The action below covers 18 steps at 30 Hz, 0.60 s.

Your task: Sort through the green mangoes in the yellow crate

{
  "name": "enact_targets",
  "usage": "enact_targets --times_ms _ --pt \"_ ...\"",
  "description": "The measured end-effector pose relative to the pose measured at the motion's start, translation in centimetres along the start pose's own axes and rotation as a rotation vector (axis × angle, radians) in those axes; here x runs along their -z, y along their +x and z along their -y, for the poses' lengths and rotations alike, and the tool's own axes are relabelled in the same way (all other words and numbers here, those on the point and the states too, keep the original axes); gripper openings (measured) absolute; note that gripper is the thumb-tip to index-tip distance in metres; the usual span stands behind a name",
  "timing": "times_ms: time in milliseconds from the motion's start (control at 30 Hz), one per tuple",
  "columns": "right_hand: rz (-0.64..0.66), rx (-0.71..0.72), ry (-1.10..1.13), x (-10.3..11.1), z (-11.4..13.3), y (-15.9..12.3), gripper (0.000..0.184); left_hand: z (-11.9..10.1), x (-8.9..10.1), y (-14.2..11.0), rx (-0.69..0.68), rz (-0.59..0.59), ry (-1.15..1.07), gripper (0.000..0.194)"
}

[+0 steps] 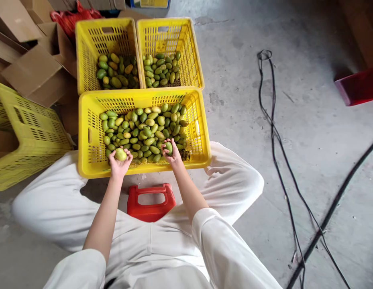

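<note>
My left hand [119, 162] holds a yellow-green mango [120, 154] in its upturned fingers, over the near left rim of the front yellow crate [144, 172]. In my right hand [173, 153] is a darker green mango [168, 149], its fingers curled round it above the near right part of that crate. Below both hands lies a heap of small green and yellowish mangoes [147, 130]. Behind stand two more yellow crates, the back left crate [80, 60] and the back right crate [198, 60], each with mangoes at the bottom.
Cardboard boxes [34, 72] and a red bag [73, 18] are piled at the far left. Another yellow crate [38, 132] lies tilted at the left. A red stool [151, 210] shows between my legs. Black cables [273, 128] cross the floor at the right, near a red container [359, 88].
</note>
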State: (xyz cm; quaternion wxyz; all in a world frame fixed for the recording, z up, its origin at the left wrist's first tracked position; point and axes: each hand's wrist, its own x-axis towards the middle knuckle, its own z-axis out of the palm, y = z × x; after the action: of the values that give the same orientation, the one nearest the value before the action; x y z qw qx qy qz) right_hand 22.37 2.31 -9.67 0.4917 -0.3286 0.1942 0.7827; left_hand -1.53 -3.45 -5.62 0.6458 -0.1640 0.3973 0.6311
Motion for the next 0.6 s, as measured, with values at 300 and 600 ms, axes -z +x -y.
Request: enact_targets --times_ms 300,600 --pt "-0.071 0.144 -0.043 -0.08 0.31 -0.18 0.028 0.04 -0.04 0.1 -0.003 0.0 -0.002 0.025" --pt "-0.135 0.127 -0.14 -0.06 0.36 -0.24 0.03 -0.03 -0.09 0.2 0.005 -0.003 0.015 0.025"
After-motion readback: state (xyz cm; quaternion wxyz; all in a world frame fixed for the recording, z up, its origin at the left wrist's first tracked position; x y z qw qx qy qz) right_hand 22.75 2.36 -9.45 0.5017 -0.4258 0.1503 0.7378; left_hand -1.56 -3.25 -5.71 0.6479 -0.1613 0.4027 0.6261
